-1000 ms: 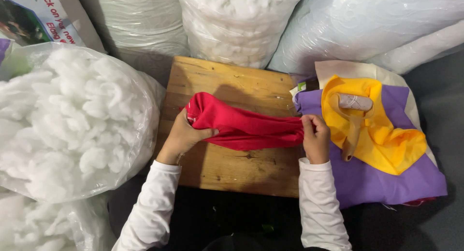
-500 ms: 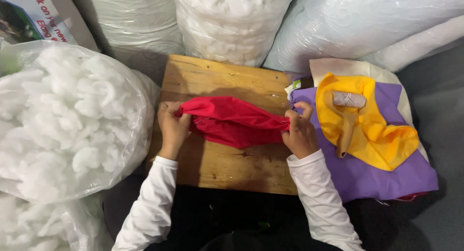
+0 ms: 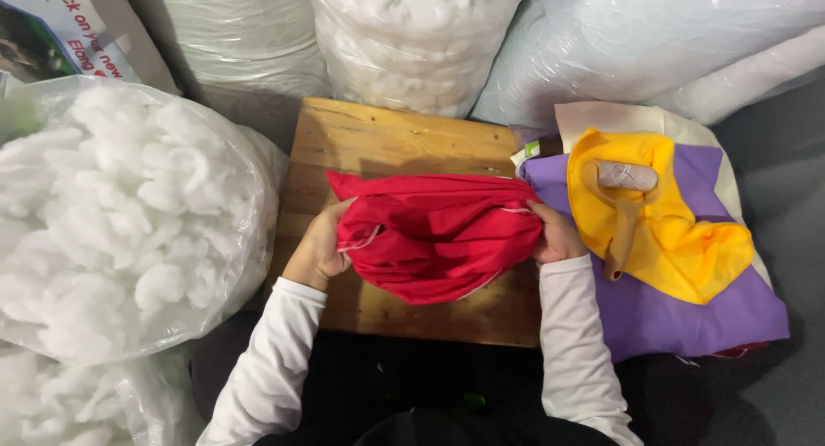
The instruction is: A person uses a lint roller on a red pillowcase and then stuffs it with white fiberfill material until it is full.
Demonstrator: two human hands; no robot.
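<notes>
A red cloth cover (image 3: 434, 235) is stretched between both hands above a small wooden board (image 3: 387, 141). My left hand (image 3: 320, 247) grips its left edge, fingers tucked into the fabric. At the cover's right edge, my right hand (image 3: 556, 233) holds it just beside a purple cloth (image 3: 687, 313). The cover bulges downward in the middle and hides part of each hand. Both arms wear white sleeves.
A big clear bag of white stuffing (image 3: 112, 214) sits on the left. More plastic bags of filling (image 3: 412, 33) stand behind the board. On the purple cloth at the right lies a yellow cloth (image 3: 679, 240) with a tan brush-like tool (image 3: 623, 197) on top.
The hands have moved apart and toward me, spreading the red cover from a narrow bundle into a wide, opened pouch shape.
</notes>
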